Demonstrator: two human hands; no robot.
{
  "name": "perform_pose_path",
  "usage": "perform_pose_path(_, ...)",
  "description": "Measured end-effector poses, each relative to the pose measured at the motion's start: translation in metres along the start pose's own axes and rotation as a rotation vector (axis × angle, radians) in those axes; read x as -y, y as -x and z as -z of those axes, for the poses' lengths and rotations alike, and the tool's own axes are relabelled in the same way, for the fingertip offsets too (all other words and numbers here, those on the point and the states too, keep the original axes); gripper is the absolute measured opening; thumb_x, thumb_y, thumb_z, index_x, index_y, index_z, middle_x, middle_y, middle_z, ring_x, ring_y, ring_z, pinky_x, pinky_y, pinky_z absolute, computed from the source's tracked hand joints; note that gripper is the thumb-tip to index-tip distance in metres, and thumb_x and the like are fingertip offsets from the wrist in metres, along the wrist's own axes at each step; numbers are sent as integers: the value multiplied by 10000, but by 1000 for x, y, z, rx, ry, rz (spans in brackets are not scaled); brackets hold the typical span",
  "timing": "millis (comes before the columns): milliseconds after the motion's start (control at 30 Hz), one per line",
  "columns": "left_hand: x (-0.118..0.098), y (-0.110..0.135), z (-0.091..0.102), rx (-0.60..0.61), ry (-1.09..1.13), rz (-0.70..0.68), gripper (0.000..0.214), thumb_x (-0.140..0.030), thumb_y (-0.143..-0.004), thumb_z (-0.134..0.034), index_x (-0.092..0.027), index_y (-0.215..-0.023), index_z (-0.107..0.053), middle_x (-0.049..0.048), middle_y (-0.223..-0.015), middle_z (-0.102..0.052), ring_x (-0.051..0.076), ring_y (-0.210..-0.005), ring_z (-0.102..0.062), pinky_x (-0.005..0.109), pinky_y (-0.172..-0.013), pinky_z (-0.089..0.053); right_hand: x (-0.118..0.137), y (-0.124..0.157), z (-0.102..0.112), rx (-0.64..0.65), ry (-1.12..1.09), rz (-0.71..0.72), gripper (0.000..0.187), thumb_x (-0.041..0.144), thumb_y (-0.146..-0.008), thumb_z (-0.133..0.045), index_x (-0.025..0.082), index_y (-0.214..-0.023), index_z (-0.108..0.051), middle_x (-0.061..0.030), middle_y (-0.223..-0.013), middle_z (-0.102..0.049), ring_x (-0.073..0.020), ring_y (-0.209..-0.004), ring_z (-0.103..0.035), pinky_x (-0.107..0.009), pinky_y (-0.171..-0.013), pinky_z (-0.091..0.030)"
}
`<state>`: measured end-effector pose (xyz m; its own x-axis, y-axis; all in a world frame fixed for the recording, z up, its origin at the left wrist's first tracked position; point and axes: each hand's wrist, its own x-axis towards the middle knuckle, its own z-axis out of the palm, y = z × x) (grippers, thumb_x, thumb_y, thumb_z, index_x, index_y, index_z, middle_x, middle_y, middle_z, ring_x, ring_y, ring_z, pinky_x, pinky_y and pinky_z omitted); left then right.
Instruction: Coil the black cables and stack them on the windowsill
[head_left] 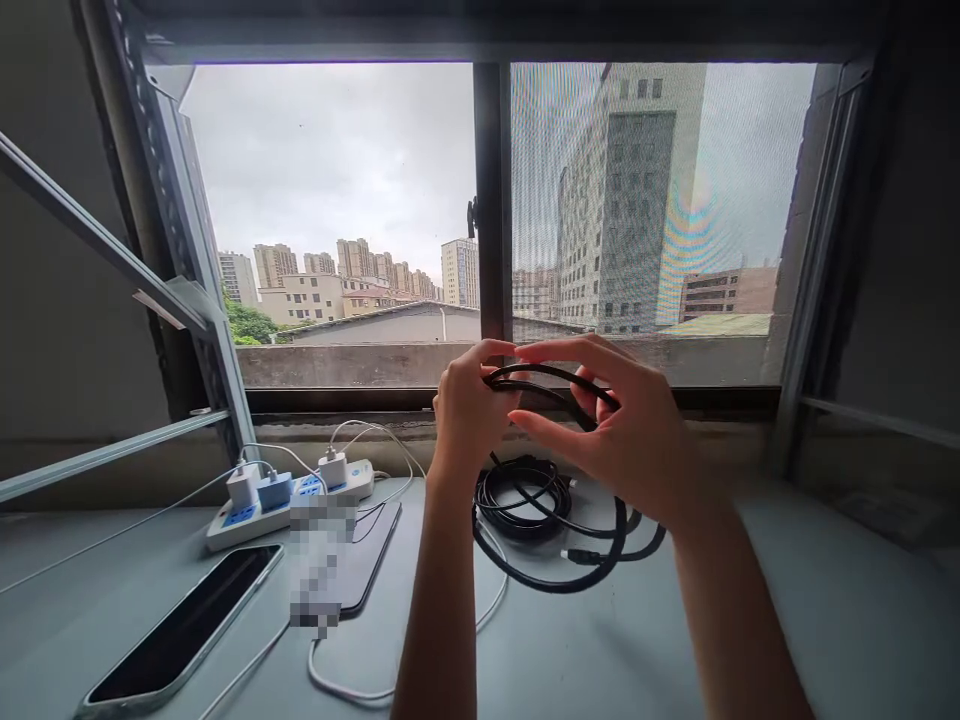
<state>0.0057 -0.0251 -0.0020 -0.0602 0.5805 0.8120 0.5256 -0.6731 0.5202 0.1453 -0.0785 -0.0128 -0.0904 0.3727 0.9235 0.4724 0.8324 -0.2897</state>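
Observation:
In front of the window, my left hand [471, 415] is closed around a black cable [559, 586] at the left end of its upper loops. My right hand [626, 425] has the same cable running through it, some fingers curled on the strands. Its thumb and index finger are spread apart, pointing toward my left hand. The lower loops hang beneath both hands, and a cable end with a black plug [583, 556] shows below. Behind them, a coiled black cable [525, 527] lies on the table. Whether it joins the held cable I cannot tell.
On the left of the grey table [637, 660] lie a phone [187, 625] and a dark flat device [375, 550]. A white power strip [292, 508] with several chargers stands behind. White cords [352, 692] run across the surface. Metal frame posts [225, 365] flank the window.

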Motion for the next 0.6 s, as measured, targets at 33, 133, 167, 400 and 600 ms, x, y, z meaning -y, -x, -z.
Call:
perform_pose_path(33, 0, 0, 0, -26, 46, 43, 184, -224, -699, -659, -224, -875, -713, -29, -539, -591, 117, -505, -523, 230, -482, -362, -1, 0, -2, 12, 33, 3, 384, 239, -719, -709, 303, -1095, -663, 2, -1075, -657, -117, -731, -578, -230, -542, -457)
perform_pose_path(133, 2, -3, 5, -120, 239, 209, 176, -264, -699, -674, -210, -863, -710, -73, -414, -458, 66, -358, -341, 209, -380, -238, -9, -2, -4, -20, 61, -37, 455, 140, -743, -618, 305, -1167, -623, -16, -1190, -607, -112, -749, -585, -226, -531, -450)
perform_pose_path(167, 2, -4, 8, -153, 315, 268, 181, -278, -699, -680, -210, -866, -704, -88, -387, -410, 54, -334, -281, 208, -358, -195, -12, -3, -4, -30, 23, -73, 441, 143, -761, -597, 293, -1175, -615, -19, -1155, -625, -102, -710, -581, -224, -522, -449)
perform_pose_path(400, -4, -6, 23, -164, 649, 392, 157, -280, -676, -739, -224, -783, -638, -123, -357, -269, 47, -315, -228, 209, -323, -209, -23, -8, 1, -47, -405, -330, 235, 330, -864, -537, 194, -1012, -658, 111, -372, -342, -71, -291, -369, -204, -317, -279)
perform_pose_path(600, 7, -5, -3, 71, 682, 445, 303, -432, -710, -708, -181, -595, -584, -77, -406, -412, 56, -374, -437, 211, -466, -438, -12, -8, -3, -532, -474, -301, 104, 313, -799, -621, 236, -868, -614, 119, -368, -322, -74, -264, -328, -226, -293, -232)
